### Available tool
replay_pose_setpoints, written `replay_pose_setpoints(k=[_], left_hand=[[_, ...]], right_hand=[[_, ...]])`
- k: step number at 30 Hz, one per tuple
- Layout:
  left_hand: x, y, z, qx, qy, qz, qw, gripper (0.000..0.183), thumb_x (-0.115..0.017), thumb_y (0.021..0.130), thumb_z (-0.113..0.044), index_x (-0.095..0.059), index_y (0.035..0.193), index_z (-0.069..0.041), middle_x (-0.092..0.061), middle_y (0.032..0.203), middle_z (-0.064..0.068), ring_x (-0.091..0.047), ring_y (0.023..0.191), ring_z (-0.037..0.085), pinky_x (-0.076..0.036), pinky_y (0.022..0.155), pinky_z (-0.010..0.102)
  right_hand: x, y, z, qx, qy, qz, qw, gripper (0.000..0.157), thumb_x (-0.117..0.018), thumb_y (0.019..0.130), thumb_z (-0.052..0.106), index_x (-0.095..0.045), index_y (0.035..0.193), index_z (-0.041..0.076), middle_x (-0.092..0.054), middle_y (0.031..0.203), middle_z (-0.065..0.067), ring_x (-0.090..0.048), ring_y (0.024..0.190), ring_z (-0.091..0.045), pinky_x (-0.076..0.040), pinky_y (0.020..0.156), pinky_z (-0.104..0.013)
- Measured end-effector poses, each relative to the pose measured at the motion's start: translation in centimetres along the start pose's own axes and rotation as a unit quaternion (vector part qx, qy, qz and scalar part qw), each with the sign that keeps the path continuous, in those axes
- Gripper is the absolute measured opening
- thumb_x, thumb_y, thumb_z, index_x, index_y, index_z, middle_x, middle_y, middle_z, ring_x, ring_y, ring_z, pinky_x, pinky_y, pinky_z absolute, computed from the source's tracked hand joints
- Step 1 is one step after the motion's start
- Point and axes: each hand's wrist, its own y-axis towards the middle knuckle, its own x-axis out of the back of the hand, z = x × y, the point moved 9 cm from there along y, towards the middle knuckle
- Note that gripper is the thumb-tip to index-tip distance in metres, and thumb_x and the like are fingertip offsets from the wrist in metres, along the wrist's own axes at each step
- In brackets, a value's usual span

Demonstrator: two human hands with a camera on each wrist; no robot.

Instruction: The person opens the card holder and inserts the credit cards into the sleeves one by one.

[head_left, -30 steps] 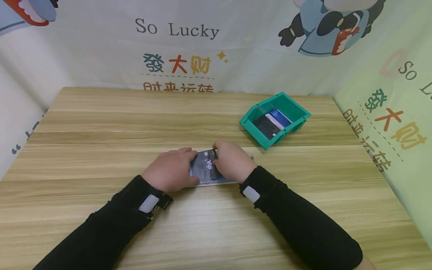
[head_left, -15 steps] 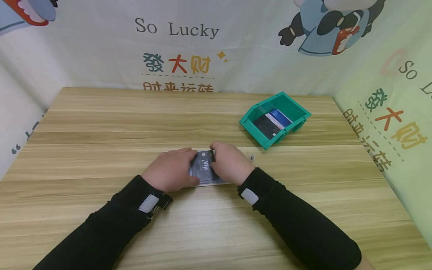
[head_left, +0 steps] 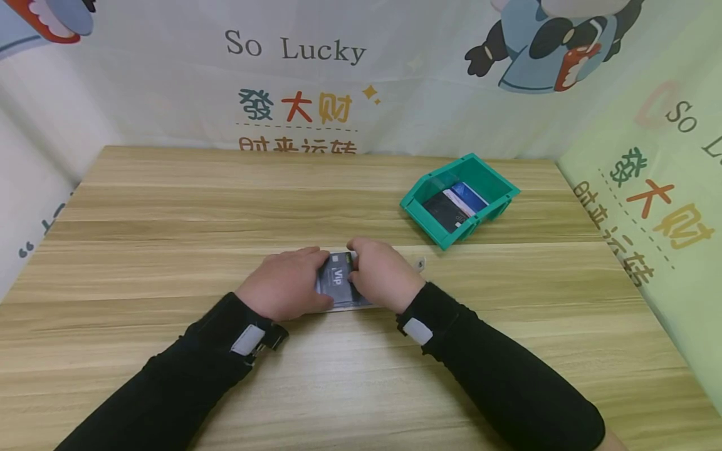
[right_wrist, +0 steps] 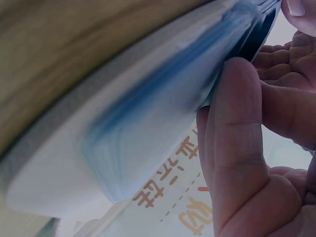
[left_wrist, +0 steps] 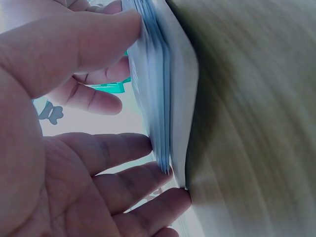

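Note:
An open card holder [left_wrist: 181,94] with clear plastic sleeves [right_wrist: 163,133] lies on the wooden table, its pale cover underneath. My left hand [head_left: 284,282] grips its left end, thumb at the near edge and fingers at the far edge. A dark grey card marked "Vip" [head_left: 338,279] sits mostly within a clear sleeve. With thumb and curled forefinger, my right hand [head_left: 386,275] pinches the card's right end. That hand covers much of the holder's right half; a small tab with a snap button [head_left: 420,264] shows beyond it.
Behind and to the right stands a green plastic bin [head_left: 437,233] holding a black card [head_left: 447,210] and a blue-and-white card [head_left: 469,197]. A printed cloth [head_left: 186,88] hangs along the table's back edge and both sides.
My right hand has shifted a little to the left, and the Vip card has slid left with it, deeper into the sleeve. The left hand keeps its place.

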Motion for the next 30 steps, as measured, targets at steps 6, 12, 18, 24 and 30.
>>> replay_pose_setpoints(k=[6,12,18,24,30], left_hand=[[-0.1,0.0,0.1,0.004,-0.004,0.008,1.0,0.072,-0.072,0.073,-0.04,-0.05,0.131,-0.003,-0.055,0.124,0.011,-0.052,0.093,0.022,-0.044,0.083,0.044],[-0.2,0.1,0.1,0.0,-0.004,0.007,1.0,0.071,-0.073,0.073,-0.04,-0.052,0.129,-0.003,-0.058,0.117,0.009,-0.052,0.09,0.021,-0.045,0.081,0.043],[-0.2,0.1,0.1,-0.009,-0.005,-0.001,1.0,0.066,-0.074,0.071,-0.039,-0.054,0.123,-0.004,-0.059,0.109,0.006,-0.052,0.085,0.02,-0.045,0.078,0.042],[-0.2,0.0,0.0,-0.009,-0.005,-0.003,0.9999,0.069,-0.074,0.072,-0.04,-0.053,0.126,-0.002,-0.058,0.114,0.009,-0.052,0.09,0.021,-0.045,0.082,0.043],[-0.1,0.0,0.0,-0.005,0.0,-0.001,1.0,0.07,-0.074,0.072,-0.04,-0.053,0.126,-0.003,-0.058,0.119,0.011,-0.053,0.093,0.023,-0.045,0.083,0.043]], right_hand=[[-0.1,-0.3,0.4,0.008,0.01,0.007,1.0,0.044,-0.06,0.091,0.015,-0.048,0.132,0.004,-0.06,0.1,-0.003,-0.053,0.085,-0.011,-0.05,0.075,-0.03],[-0.1,-0.7,0.8,0.017,0.01,0.012,1.0,0.044,-0.059,0.092,0.016,-0.048,0.132,0.004,-0.061,0.099,-0.003,-0.053,0.084,-0.011,-0.05,0.076,-0.03],[-0.1,-1.1,1.4,0.048,-0.006,0.004,0.999,0.043,-0.06,0.091,0.016,-0.048,0.131,0.003,-0.063,0.098,-0.004,-0.054,0.082,-0.01,-0.05,0.075,-0.03],[-0.2,-1.4,1.8,0.075,-0.024,-0.004,0.997,0.044,-0.06,0.091,0.017,-0.048,0.131,0.002,-0.064,0.106,-0.007,-0.054,0.084,-0.009,-0.05,0.077,-0.03],[0.0,-1.4,1.7,0.08,-0.017,0.009,0.997,0.045,-0.061,0.091,0.02,-0.049,0.13,0.004,-0.065,0.102,-0.004,-0.055,0.083,-0.009,-0.049,0.074,-0.029]])
